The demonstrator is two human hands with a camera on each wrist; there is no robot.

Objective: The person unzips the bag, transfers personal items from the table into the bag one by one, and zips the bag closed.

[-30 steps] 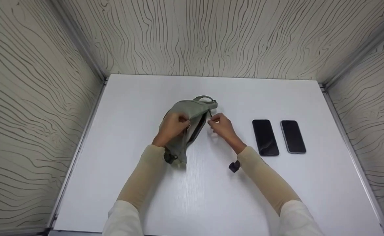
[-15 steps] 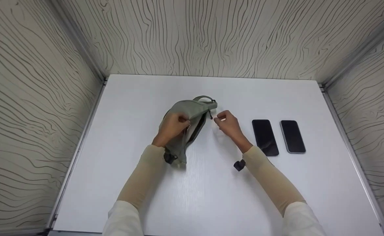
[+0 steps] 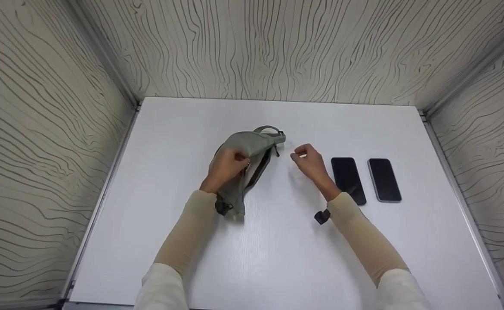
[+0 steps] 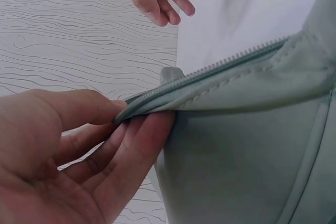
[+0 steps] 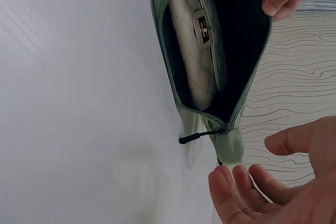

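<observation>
A grey-green sling bag [image 3: 241,141] lies on the white table with its zipped mouth spread apart. My left hand [image 3: 227,167] pinches one zip edge [image 4: 210,72] between thumb and fingers, holding that side up. Inside, a cream quilted purse [image 5: 195,51] with a metal clasp shows in the right wrist view. The dark zip pull [image 5: 195,137] hangs at the far end of the opening. My right hand [image 3: 310,162] hovers right of the bag, apart from the pull, its fingers loosely bent around nothing.
Two dark-screened phones, a left one [image 3: 344,176] and a right one [image 3: 384,179], lie side by side at the right. Wood-grain panels [image 3: 256,51] wall the table at the back and sides. A black buckle [image 3: 223,207] sits at the bag's near end.
My right hand has let go of the zip pull and moved right, away from the bag. The left hand and the bag stay put.
</observation>
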